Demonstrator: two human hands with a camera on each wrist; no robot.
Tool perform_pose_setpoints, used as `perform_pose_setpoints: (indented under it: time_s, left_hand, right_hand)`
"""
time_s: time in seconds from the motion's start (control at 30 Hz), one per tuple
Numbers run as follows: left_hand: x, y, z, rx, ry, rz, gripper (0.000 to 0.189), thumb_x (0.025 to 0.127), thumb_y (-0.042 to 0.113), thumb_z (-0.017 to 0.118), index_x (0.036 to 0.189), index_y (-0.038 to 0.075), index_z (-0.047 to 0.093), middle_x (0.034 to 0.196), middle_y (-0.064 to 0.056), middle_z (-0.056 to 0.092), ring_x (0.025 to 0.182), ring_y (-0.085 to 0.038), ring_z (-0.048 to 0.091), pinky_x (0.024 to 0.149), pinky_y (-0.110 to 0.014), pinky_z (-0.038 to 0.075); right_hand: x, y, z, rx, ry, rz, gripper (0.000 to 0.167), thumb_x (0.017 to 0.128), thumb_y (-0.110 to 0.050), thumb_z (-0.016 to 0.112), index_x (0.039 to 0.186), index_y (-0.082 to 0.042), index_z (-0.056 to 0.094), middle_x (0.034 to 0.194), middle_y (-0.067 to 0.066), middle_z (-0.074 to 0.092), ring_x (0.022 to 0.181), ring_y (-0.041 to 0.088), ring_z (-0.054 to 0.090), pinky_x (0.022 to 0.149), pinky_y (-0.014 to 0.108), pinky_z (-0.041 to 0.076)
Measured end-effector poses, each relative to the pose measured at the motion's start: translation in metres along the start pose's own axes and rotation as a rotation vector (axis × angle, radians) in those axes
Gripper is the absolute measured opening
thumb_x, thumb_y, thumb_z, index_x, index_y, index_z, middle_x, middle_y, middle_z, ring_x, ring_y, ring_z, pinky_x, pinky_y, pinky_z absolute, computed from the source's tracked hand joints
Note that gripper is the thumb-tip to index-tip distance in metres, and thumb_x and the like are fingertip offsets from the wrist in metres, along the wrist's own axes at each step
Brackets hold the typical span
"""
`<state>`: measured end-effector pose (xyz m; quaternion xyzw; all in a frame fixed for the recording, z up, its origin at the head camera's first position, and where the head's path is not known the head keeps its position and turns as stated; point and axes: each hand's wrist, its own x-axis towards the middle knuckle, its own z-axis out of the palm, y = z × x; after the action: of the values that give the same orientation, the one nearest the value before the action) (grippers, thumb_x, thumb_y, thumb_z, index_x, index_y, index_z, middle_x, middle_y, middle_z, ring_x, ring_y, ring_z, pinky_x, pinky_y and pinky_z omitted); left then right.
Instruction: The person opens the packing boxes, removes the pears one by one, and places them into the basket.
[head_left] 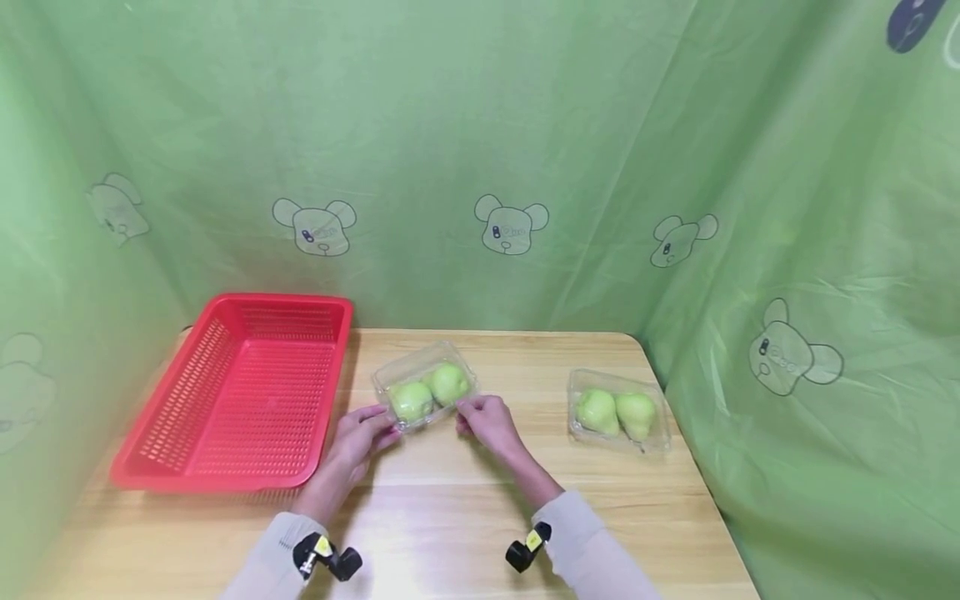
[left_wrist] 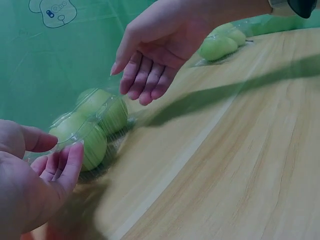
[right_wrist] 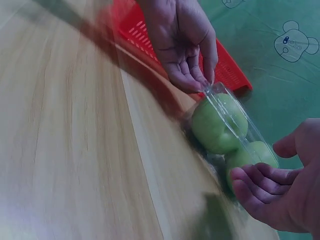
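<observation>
1. One red basket (head_left: 261, 404), nine o'clock, could be bumped by careless swings.
2. Left hand (head_left: 362, 437), eight o'clock, pinches the fruit box (head_left: 408, 367) at centre by its corner; thin plastic could flex loose.
3. Right hand (head_left: 489, 422), four o'clock, grips nothing; that end may sag unsupported.

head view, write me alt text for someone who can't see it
A person's left grip pinches a clear container of two green fruits on a wooden table, the right grip close to its other end. A red basket stands left, a second clear container with two more fruits right, a green curtain behind.
</observation>
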<state>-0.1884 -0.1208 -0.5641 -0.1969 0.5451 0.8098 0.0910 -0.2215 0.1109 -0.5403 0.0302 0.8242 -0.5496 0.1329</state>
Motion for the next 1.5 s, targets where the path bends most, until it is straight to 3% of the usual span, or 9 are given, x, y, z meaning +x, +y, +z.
perform_pose_setpoints:
  time_s: [0.07, 0.2, 0.6, 0.8, 1.0, 1.23, 1.5]
  left_hand:
    - [0.0, -0.001, 0.001, -0.013, -0.008, -0.009, 0.049, 0.096, -0.006, 0.06, 0.141, -0.014, 0.043, 0.105, -0.012, 0.063, 0.085, -0.015, 0.07, 0.086, -0.025, 0.065]
    - [0.0, -0.001, 0.002, -0.031, -0.02, -0.011, 0.051, 0.095, -0.007, 0.06, 0.142, -0.014, 0.041, 0.108, -0.014, 0.062, 0.087, -0.015, 0.071, 0.087, -0.025, 0.065]
    - [-0.003, -0.004, 0.006, -0.039, -0.031, -0.014, 0.059, 0.094, -0.01, 0.058, 0.149, -0.01, 0.037, 0.12, -0.019, 0.062, 0.093, -0.017, 0.071, 0.094, -0.031, 0.064]
    - [-0.003, -0.006, 0.009, -0.043, -0.021, -0.016, 0.055, 0.095, -0.01, 0.057, 0.147, -0.01, 0.039, 0.115, -0.016, 0.063, 0.091, -0.017, 0.071, 0.092, -0.031, 0.065]
    - [-0.004, -0.007, 0.011, -0.045, -0.031, -0.026, 0.054, 0.095, -0.009, 0.057, 0.145, -0.009, 0.036, 0.119, -0.018, 0.06, 0.092, -0.018, 0.07, 0.091, -0.03, 0.065]
    - [-0.005, -0.009, 0.01, -0.042, -0.035, -0.025, 0.054, 0.096, -0.009, 0.056, 0.145, -0.009, 0.035, 0.118, -0.018, 0.06, 0.092, -0.018, 0.069, 0.09, -0.03, 0.066]
    - [-0.005, -0.009, 0.011, -0.038, -0.026, -0.023, 0.051, 0.095, -0.009, 0.057, 0.141, -0.009, 0.036, 0.115, -0.017, 0.06, 0.091, -0.017, 0.069, 0.088, -0.03, 0.066]
  right_hand:
    - [0.001, 0.001, 0.002, 0.088, -0.018, 0.051, 0.03, 0.104, -0.018, 0.059, 0.105, 0.009, 0.072, 0.094, 0.02, 0.075, 0.076, 0.018, 0.072, 0.075, 0.032, 0.066]
    - [0.003, 0.003, 0.005, 0.236, -0.054, 0.111, 0.033, 0.104, -0.017, 0.058, 0.116, 0.013, 0.068, 0.099, 0.022, 0.075, 0.075, 0.014, 0.073, 0.084, 0.037, 0.068]
    - [0.0, 0.004, 0.009, 0.423, -0.123, 0.164, 0.034, 0.105, -0.015, 0.056, 0.123, 0.014, 0.063, 0.107, 0.028, 0.074, 0.078, 0.017, 0.076, 0.087, 0.038, 0.067]
    - [0.0, 0.005, 0.013, 0.486, -0.137, 0.171, 0.034, 0.105, -0.016, 0.057, 0.123, 0.012, 0.064, 0.111, 0.029, 0.074, 0.082, 0.019, 0.078, 0.088, 0.038, 0.067]
    - [-0.002, 0.007, 0.016, 0.544, -0.152, 0.188, 0.036, 0.105, -0.015, 0.055, 0.125, 0.014, 0.062, 0.102, 0.022, 0.077, 0.083, 0.02, 0.078, 0.089, 0.038, 0.067]
    - [-0.006, 0.005, 0.022, 0.559, -0.142, 0.2, 0.036, 0.105, -0.015, 0.056, 0.124, 0.014, 0.062, 0.096, 0.018, 0.078, 0.081, 0.019, 0.077, 0.086, 0.036, 0.067]
    - [-0.01, 0.004, 0.03, 0.545, -0.114, 0.177, 0.031, 0.1, -0.014, 0.066, 0.118, 0.012, 0.067, 0.096, 0.018, 0.078, 0.078, 0.015, 0.076, 0.087, 0.036, 0.067]
